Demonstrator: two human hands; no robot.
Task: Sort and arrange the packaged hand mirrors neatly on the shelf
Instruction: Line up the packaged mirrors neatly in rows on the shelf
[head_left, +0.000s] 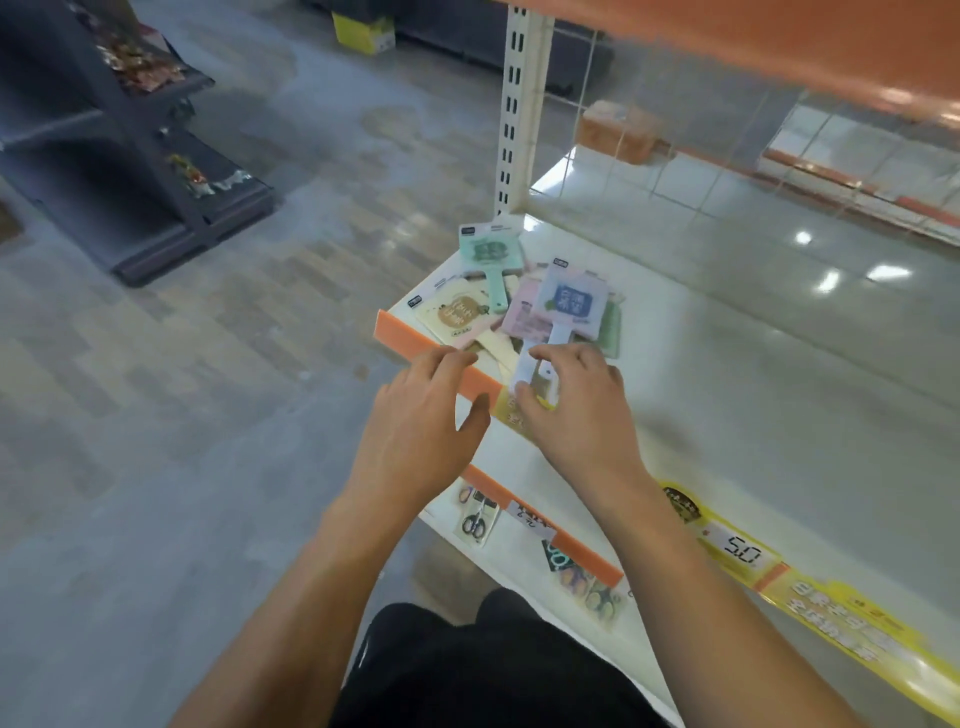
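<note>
Both hands at the shelf lip, mirror pile right on the corner

Right hand (569, 410) grip pinches the white handle of a blue-faced packaged hand mirror (569, 304); left hand (415, 431) grip is loose, fingers resting on the orange shelf edge strip (415, 340). Just beyond both grips, the jumbled pastel mirror pile (498, 296) overhangs that lip, so a tug could drag neighbours onto the floor. Plenty of bare white shelf (753, 364) right of the right grip.
</note>
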